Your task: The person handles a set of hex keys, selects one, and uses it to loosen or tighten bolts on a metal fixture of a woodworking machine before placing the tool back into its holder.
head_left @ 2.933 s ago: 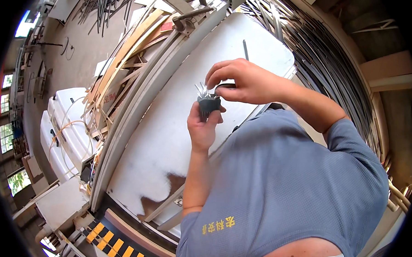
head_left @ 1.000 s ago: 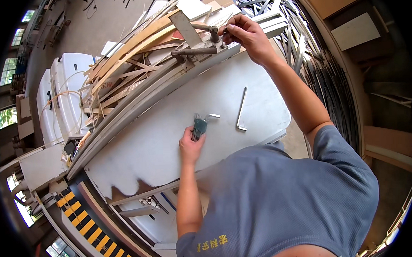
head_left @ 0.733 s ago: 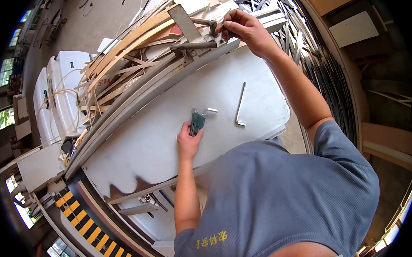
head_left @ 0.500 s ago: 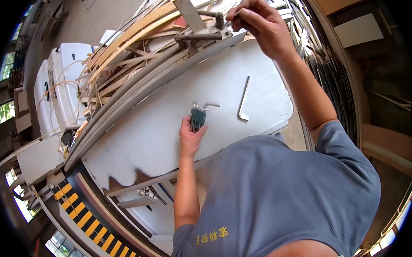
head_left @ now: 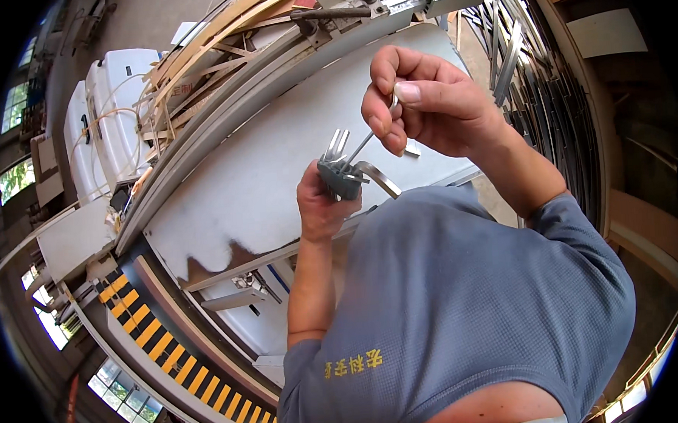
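My left hand (head_left: 320,201) grips a dark green hex key holder (head_left: 341,177) over the white table (head_left: 239,185); several silver keys stand up from it, and a thicker bent key (head_left: 379,179) juts out to the right. Just above and right of the holder, my right hand (head_left: 433,105) is closed on a silver hex key (head_left: 363,146) between thumb and fingers. That key's thin shaft slants down to the holder; whether its end is inside I cannot tell. Part of another silver key (head_left: 412,152) shows on the table, mostly behind my right hand.
A long metal rail with a bracket and dark bars (head_left: 330,14) borders the table's far side. Wood offcuts (head_left: 211,47) are piled behind it, white plastic containers (head_left: 119,119) stand left, dark metal strips (head_left: 547,119) lie right. A yellow-and-black striped strip (head_left: 159,344) runs at lower left.
My right hand has come down from the rail's bracket to the holder with a key in its fingers. My left hand and the holder are slightly raised and closer to it.
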Available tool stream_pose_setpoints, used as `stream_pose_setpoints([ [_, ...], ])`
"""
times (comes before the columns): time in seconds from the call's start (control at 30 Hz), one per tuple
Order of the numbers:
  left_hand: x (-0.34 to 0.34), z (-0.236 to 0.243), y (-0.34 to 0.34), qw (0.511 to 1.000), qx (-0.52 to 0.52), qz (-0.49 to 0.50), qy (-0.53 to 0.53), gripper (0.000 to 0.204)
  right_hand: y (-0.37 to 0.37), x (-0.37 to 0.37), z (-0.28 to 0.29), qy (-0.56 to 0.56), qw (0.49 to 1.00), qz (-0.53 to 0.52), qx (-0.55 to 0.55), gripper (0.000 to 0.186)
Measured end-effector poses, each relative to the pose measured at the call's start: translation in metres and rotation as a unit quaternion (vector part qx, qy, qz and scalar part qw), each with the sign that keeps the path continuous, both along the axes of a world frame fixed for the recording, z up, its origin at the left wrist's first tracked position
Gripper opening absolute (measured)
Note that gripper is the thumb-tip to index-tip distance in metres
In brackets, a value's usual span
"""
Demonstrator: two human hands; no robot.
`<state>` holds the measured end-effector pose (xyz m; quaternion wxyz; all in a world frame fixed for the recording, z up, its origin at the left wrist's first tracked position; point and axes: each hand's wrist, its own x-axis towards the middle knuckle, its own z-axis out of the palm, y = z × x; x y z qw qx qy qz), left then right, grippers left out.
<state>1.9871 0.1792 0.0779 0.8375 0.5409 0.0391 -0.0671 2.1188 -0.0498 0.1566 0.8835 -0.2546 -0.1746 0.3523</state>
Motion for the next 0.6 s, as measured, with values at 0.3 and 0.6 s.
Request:
stream_pose_setpoints([
  [0.3, -0.009, 0.003, 0.004, 0.993, 0.104, -0.047, -0.007, 0.049, 0.008, -0.015, 0.002, -0.144, 0.975, -0.093, -0.142, 0.010],
  [0.6, -0.008, 0.027, -0.007, 0.981, 0.186, 0.047, 0.018, 0.042, 0.018, -0.028, -0.003, -0.599, 0.656, -0.270, -0.371, 0.029],
])
